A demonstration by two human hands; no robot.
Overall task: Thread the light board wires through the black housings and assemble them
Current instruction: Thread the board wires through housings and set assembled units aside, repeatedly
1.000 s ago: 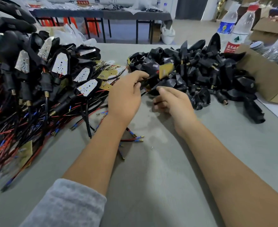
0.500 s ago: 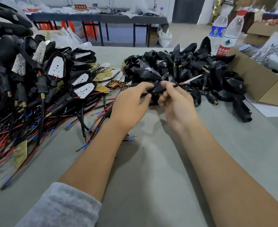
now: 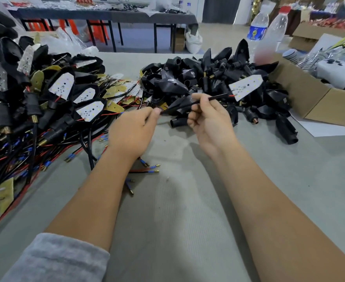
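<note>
I see my right hand [image 3: 212, 121] raised over the grey desk [image 3: 187, 210], its fingers [image 3: 198, 98] pinching a black sleeved wire [image 3: 189, 105] partway along. The wire runs up and outward from those fingers to a white light board [image 3: 245, 86], which hangs in the air above the pile of loose black housings [image 3: 218, 72]. The other way, the wire slants down toward my left hand [image 3: 132, 132], whose thumb and forefinger are pressed together on its lower end, just in front of the pile. A black housing [image 3: 177, 103] sits between the two hands, right behind the wire; I cannot tell whether the wire passes through it or whether either hand touches it. Out beyond my left fingers lies the heap of finished units with red and black leads [image 3: 35, 110]. Past my right fingers stands a cardboard box [image 3: 309, 98], with two plastic bottles [image 3: 269, 31] behind the pile.
</note>
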